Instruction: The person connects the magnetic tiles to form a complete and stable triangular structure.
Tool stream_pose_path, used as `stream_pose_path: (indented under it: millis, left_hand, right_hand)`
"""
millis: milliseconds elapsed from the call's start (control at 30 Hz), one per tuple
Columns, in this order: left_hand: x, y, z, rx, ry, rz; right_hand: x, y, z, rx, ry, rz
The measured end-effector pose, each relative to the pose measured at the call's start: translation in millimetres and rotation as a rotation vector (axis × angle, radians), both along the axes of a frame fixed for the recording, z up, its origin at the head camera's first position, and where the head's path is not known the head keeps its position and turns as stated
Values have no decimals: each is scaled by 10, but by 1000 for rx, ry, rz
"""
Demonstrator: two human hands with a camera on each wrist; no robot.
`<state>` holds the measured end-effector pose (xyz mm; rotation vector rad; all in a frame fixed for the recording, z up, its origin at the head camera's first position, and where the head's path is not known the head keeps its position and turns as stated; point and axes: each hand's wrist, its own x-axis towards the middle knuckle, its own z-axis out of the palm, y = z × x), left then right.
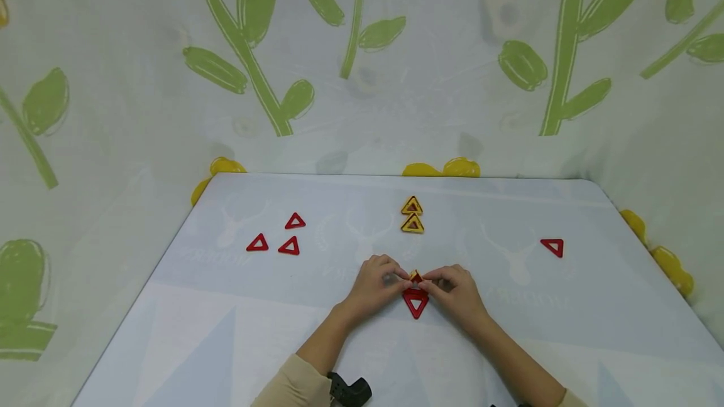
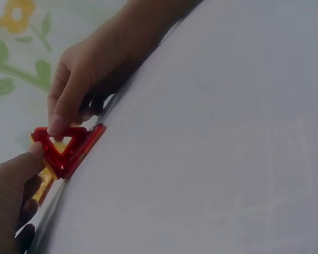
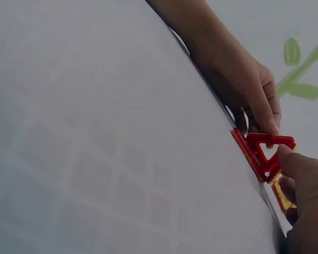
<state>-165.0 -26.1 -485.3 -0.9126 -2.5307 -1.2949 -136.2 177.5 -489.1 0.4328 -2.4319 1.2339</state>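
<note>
My left hand (image 1: 378,284) and right hand (image 1: 457,294) meet over a small cluster of triangular tiles near the middle of the table. Between them, both pinch a red triangle tile (image 2: 50,145) by its upper corners. It stands raised and tilted, its point toward the table. A flat red triangle tile (image 1: 416,314) touches its base on the near side, pointing toward me. Behind the raised tile a yellow tile (image 3: 284,194) shows, partly covered by the fingers. How the pieces join at the far side is hidden.
Two yellow triangles (image 1: 413,230) lie one behind the other farther back. Several red tiles rest on the table: a group with one red triangle (image 1: 257,249) at the left and a lone red triangle (image 1: 551,242) at the right. A flower-patterned cloth (image 1: 396,118) hangs behind the table.
</note>
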Motion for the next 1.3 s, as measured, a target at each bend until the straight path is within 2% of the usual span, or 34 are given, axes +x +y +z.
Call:
stream_pose_path:
  millis: [133, 267, 500, 733, 1033, 1200, 1300]
  left_hand:
    - [-13, -10, -19, -14, -28, 20]
    - [-25, -23, -22, -96, -34, 23]
    - [-40, -43, -20, -194, 4, -20]
    - [-18, -45, 12, -282, 39, -26]
    - [-14, -50, -5, -229, 23, -15]
    - [-12, -63, -14, -192, 28, 0]
    - [-10, -72, -20, -182, 54, 4]
  right_hand:
    - [12, 8, -15, 59, -2, -23]
    - [22, 19, -27, 110, -2, -19]
    - [24, 64, -16, 206, 85, 72]
    - [5, 100, 5, 292, -22, 145]
    - [2, 164, 46, 241, -111, 178]
    - [-13, 186, 37, 223, -120, 155]
    - [-19, 188, 43, 226, -129, 141]
